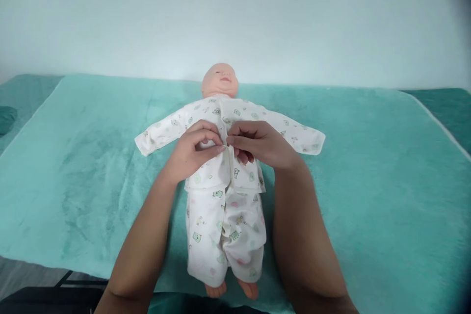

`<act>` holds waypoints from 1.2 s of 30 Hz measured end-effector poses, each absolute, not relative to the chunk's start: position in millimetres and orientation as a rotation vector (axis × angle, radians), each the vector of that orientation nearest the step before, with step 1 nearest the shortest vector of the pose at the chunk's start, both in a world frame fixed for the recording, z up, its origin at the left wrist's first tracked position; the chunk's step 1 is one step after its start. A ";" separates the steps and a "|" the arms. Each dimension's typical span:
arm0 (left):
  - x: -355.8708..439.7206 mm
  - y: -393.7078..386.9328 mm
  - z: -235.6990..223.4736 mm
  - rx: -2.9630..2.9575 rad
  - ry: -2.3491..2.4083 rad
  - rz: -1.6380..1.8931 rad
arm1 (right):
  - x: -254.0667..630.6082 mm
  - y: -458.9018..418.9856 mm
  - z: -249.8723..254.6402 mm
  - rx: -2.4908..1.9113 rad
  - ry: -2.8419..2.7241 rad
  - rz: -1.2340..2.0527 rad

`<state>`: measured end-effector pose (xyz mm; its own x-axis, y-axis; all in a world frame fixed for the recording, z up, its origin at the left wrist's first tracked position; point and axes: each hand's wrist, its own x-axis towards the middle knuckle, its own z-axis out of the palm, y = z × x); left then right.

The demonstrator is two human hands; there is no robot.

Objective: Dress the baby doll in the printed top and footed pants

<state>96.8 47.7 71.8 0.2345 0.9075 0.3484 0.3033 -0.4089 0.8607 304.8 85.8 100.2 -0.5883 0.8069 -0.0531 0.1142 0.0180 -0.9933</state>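
A baby doll (pixel 220 80) lies on its back with its head away from me and its feet toward me. It wears a white printed shirt (pixel 195 110) with both sleeves spread out, and matching trousers (pixel 206 225). My left hand (pixel 195 149) pinches the left side of the shirt's front opening at mid-chest. Facing it, my right hand (pixel 259 142) pinches the right edge of the same opening. The fingertips of both hands almost meet there. Whatever fastener is between them is too small and covered to make out.
A turquoise plush blanket (pixel 368 196) covers the table under the doll. Behind it rises a pale wall (pixel 235 14). A dark object (pixel 51 299) stands at the lower left, below the table's front edge, beside a strip of grey floor (pixel 22 277).
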 end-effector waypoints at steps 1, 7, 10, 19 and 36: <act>95.8 48.7 71.3 1.831 1.094 1.176 | 305.0 86.1 99.5 -0.930 -1.745 1.623; 93.6 50.9 70.8 1.835 1.069 1.180 | 305.2 87.6 96.8 -0.912 -1.737 1.629; 94.5 50.8 71.0 1.837 1.059 1.172 | 305.1 88.0 96.6 -0.904 -1.728 1.633; 96.8 50.2 70.7 1.806 1.066 1.192 | 306.0 90.1 94.7 -0.856 -1.708 1.654; 99.0 50.9 69.6 1.812 1.066 1.212 | 309.6 92.1 88.9 -0.788 -1.702 1.677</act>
<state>99.0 50.9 69.6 0.2236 0.9031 0.3665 0.2482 -0.4164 0.8747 309.6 92.1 88.9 -0.6330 0.7740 0.0185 -0.0067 0.0184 -0.9998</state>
